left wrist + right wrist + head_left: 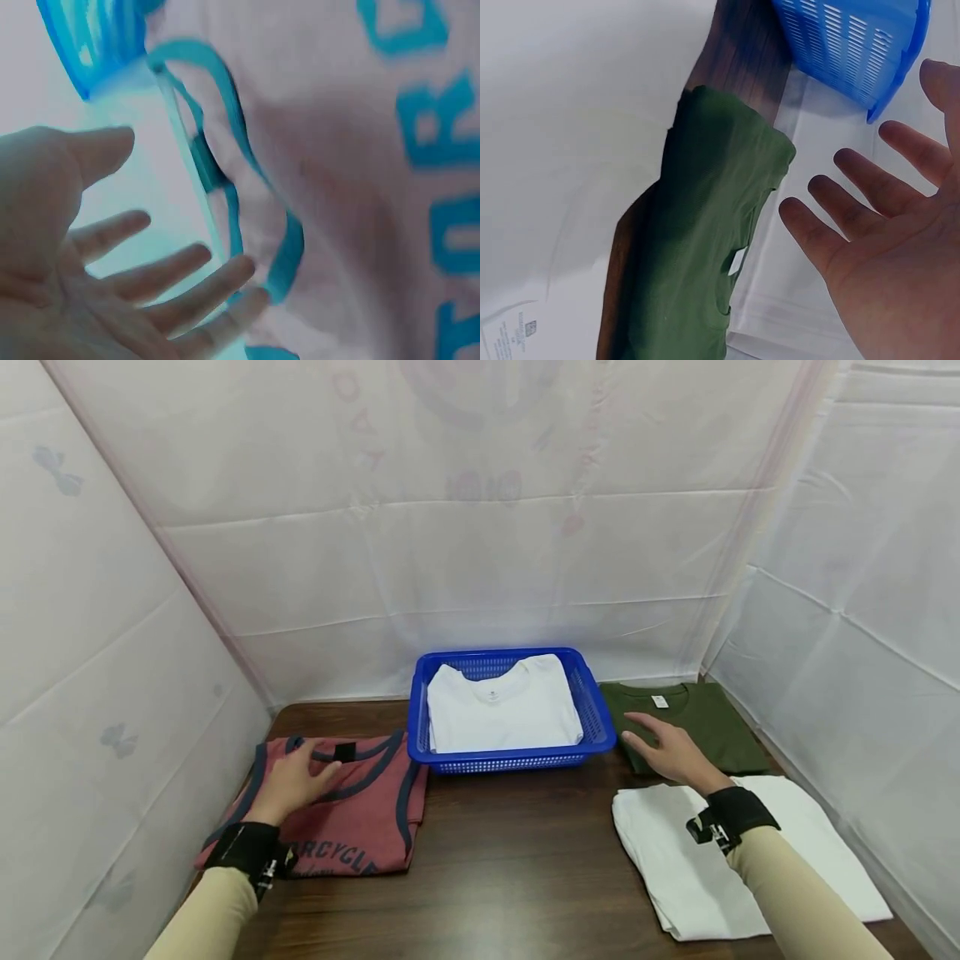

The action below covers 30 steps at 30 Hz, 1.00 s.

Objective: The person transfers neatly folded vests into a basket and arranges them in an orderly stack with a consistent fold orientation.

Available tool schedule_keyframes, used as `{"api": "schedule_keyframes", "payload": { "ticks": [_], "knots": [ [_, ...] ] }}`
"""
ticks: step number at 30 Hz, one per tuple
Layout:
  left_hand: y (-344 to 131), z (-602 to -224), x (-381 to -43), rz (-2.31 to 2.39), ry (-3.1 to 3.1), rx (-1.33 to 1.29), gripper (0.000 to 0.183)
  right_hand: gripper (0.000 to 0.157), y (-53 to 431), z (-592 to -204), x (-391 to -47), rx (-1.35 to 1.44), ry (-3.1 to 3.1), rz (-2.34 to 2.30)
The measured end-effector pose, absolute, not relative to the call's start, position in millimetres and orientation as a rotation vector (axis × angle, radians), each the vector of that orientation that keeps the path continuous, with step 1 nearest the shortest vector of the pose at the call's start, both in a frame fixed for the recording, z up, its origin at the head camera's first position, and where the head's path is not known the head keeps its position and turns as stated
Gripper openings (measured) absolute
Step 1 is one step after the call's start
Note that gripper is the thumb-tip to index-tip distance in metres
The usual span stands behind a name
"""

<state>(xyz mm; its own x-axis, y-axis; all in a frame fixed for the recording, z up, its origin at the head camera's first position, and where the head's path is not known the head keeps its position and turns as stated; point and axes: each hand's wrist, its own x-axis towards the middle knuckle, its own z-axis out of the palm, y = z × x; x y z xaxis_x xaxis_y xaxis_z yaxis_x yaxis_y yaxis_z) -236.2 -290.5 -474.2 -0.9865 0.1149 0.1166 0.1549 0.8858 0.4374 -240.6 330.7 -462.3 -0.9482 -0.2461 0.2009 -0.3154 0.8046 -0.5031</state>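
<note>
My left hand (292, 783) hovers over a folded red shirt (360, 827) with dark blue trim and printed lettering, its fingers spread and nothing in them. In the left wrist view the palm and loose fingers (191, 300) show beside the shirt's neckline. Over on the right, my right hand (671, 752) is above a folded dark green shirt (712, 727) with a white neck label, thumb and fingers apart and holding nothing. Between the hands, a blue plastic basket (510, 760) contains a folded white T-shirt (502, 714).
Folded white cloth (675, 868) lies at the right front, under the right forearm. The dark wooden table (510, 877) is bounded by white fabric walls (480, 560) at the back and both sides. The basket stands near the back wall.
</note>
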Motion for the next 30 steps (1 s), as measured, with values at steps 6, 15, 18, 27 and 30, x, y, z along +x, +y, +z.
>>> {"api": "schedule_keyframes", "payload": {
  "ticks": [6,15,18,27,30],
  "knots": [
    [-307.2,-480.8,-260.0,-0.699,-2.954,-0.082,0.066,0.051,331.7,-466.5,-235.9,0.439,-2.858,0.856],
    [-317.2,-481.9,-277.1,-0.799,-3.183,0.155,0.085,0.05,336.6,-473.4,-230.1,0.417,-2.871,0.874],
    [-316.7,-481.2,-276.0,-0.797,-3.219,0.157,0.09,0.052,336.9,-476.0,-229.2,0.411,-2.888,0.888],
    [-316.5,-492.4,-275.8,-0.736,-3.292,0.139,0.093,0.052,336.1,-478.9,-225.7,0.42,-2.887,0.898],
    [-317.3,-495.4,-276.6,-0.72,-3.286,0.127,0.094,0.052,334.8,-479.1,-225.0,0.426,-2.883,0.905]
  ]
}}
